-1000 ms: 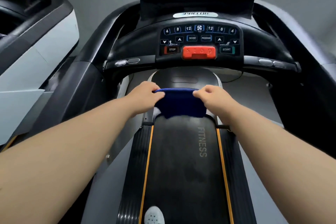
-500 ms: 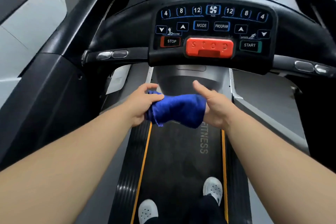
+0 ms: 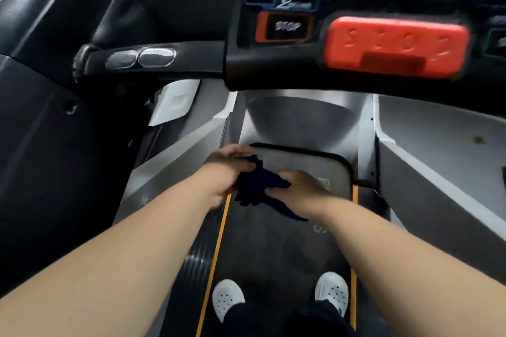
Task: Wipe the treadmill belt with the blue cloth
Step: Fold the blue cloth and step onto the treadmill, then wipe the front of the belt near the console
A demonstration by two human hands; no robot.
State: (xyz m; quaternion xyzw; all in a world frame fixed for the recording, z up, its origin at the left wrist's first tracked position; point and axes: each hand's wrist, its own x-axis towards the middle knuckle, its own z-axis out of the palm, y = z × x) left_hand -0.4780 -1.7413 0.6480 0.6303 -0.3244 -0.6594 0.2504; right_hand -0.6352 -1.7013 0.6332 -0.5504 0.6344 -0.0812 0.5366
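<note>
Dim, motion-blurred, wide-angle edge distortion

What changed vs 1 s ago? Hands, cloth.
The left hand and right hand moved together. The dark blue cloth, earlier stretched flat between them, is now bunched into a wad over the front end of the black treadmill belt. The head camera leaned in and down, so the black console looms larger. Unchanged: both hands keep hold of the cloth, and the person is on the belt.

I see the dark, orange-edged treadmill belt with a left white shoe and a right white shoe standing on it.
</note>
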